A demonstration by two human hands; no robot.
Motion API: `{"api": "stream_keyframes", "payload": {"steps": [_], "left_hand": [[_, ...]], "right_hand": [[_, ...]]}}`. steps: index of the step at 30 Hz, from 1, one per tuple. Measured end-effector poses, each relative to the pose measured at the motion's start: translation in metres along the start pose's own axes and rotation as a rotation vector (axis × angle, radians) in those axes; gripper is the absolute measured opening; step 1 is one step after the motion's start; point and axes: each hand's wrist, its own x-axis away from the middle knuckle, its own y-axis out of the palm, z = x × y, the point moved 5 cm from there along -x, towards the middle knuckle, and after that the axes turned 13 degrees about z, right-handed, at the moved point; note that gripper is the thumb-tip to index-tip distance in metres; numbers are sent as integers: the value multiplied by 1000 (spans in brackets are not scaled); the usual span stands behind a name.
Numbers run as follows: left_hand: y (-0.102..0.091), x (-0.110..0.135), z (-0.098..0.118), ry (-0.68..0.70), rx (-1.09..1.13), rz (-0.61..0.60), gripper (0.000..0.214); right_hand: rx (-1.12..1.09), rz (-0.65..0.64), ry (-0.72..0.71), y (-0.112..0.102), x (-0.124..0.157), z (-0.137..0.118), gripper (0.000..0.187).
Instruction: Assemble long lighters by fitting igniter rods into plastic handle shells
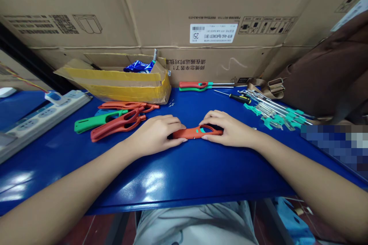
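ITEM: orange casing (193,133) flat on table (184,176), mid-front | left hand (156,132): fingers pressed together over its end | right hand (230,128): fingers pinching trigger end | RISK: uneven pressure could slide or split it, likely scattering small parts toward spare casings (115,120).

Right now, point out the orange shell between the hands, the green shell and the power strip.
orange shell (191,133): head view, on its uncovered middle stretch.
green shell (86,123): head view, on its wide grip end.
power strip (43,114): head view, on its top face with the sockets.

Orange lighter shell (193,133), teal trigger, flat on blue table (184,176), lengthwise left-right
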Motion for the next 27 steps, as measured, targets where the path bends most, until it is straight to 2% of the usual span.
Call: {"api": "stream_keyframes", "payload": {"steps": [27], "left_hand": [[0,-1,3,-13,29,47,22]], "right_hand": [[68,-16,-11,-3,0,-3,32]]}}
